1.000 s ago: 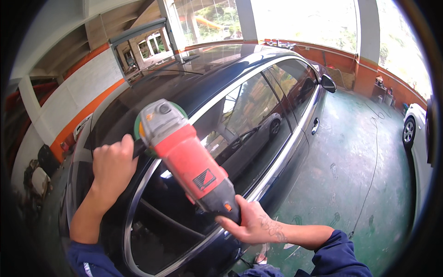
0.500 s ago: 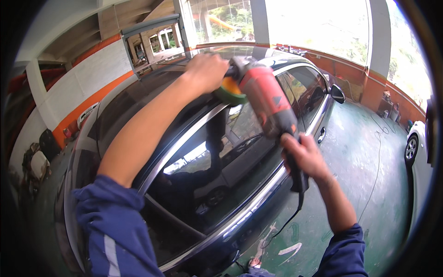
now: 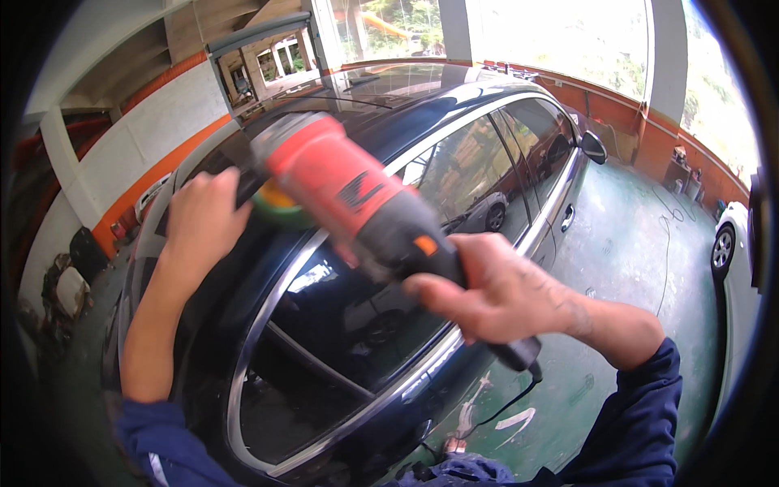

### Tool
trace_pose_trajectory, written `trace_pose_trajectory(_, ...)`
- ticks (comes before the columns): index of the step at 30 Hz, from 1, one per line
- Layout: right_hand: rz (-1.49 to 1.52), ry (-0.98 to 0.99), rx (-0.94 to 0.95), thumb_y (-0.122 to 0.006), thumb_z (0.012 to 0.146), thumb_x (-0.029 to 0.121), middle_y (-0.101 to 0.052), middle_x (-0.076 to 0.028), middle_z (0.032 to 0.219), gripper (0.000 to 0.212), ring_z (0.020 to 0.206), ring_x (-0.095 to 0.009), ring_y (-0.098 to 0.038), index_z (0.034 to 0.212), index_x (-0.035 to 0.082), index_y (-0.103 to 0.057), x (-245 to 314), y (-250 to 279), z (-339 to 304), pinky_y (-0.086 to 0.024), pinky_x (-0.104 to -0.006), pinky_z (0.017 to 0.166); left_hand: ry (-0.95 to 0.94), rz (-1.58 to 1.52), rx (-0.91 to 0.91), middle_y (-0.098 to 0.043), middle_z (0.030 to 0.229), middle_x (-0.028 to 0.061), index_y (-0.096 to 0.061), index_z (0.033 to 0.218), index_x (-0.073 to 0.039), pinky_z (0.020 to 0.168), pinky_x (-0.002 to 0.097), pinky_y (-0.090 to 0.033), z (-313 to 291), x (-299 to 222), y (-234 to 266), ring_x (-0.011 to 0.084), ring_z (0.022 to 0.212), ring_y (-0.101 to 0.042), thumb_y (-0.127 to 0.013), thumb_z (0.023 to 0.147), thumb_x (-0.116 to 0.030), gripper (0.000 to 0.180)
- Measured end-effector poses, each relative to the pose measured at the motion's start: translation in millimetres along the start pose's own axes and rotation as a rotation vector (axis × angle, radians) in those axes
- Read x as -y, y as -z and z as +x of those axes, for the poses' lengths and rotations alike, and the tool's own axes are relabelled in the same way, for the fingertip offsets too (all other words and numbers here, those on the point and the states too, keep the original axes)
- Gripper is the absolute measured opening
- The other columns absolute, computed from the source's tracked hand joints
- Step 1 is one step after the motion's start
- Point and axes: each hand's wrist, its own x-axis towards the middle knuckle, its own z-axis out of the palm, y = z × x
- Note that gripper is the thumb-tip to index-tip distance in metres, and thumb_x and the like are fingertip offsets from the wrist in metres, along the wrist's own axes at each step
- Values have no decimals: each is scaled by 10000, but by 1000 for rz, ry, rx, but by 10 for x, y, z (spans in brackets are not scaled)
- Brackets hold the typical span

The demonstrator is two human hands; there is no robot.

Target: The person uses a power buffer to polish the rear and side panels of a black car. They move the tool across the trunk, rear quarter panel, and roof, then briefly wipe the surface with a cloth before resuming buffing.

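A red and black car polisher (image 3: pixel 357 191) lies slantwise across the middle of the view, slightly blurred. My right hand (image 3: pixel 499 288) wraps round its black rear handle, from which a power cord runs down. At the polisher's front left, my left hand (image 3: pixel 203 215) is closed by the head, where the side handle is hidden within the fist. Under the head shows a green and yellow polishing pad (image 3: pixel 281 204), at the dark car's (image 3: pixel 268 276) roof edge above the rear side window. Whether the pad presses on the paint is partly hidden.
The car's side windows and chrome trim (image 3: pixel 442 345) run along its right side. A black cord (image 3: pixel 511 410) hangs toward the green floor (image 3: pixel 613 268). A white car (image 3: pixel 734 252) stands at the right. Assorted items (image 3: pixel 71 288) lie by the left wall.
The polisher and both my hands have moved left and nearer to me along the roof edge. More of the front side windows now shows.
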Motion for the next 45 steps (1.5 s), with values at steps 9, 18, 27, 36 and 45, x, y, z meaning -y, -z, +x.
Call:
trace_pose_trajectory(9,-19,-61,46,-646,922,368,-607,-98,536,512,456,-167,-630,736,-109,-635,164,219,256,-512,-309,459,-4,-41,-10,-673,874,236,-660,967,-8,781,507,-518,121,104,-94,435,886,-642,-739,803,-161,238)
trace_pose_trajectory(18,-116,-283,-379,-621,940,438,-641,-80,680,496,468,-122,-623,1019,-50,-589,-103,1188,438,-525,-225,417,-252,-195,51,-718,989,185,-711,1012,-102,850,456,-551,2075,-916,-628,362,951,-690,-662,841,-296,263)
trace_pose_trajectory(27,-146,-193,-186,-611,917,420,-628,-52,625,512,477,-129,-636,848,-86,-642,235,677,241,-534,-258,439,-126,-191,28,-699,912,223,-688,983,-28,791,457,-541,1139,-314,-417,388,888,-683,-705,830,-193,226)
trace_pose_trajectory(36,-146,148,125,-691,902,308,-641,-177,621,395,610,-263,-690,854,-83,-659,136,-120,200,-516,-395,578,169,-64,-5,-658,793,253,-620,885,10,708,546,-507,-521,279,93,473,822,-635,-769,773,-135,236)
trace_pose_trajectory(45,-13,-116,-60,-624,931,365,-611,-54,561,495,449,-135,-618,734,-89,-636,-72,621,198,-509,-289,444,-59,-96,-10,-679,904,239,-652,948,-12,787,501,-547,758,-358,-362,423,902,-672,-737,805,-199,251)
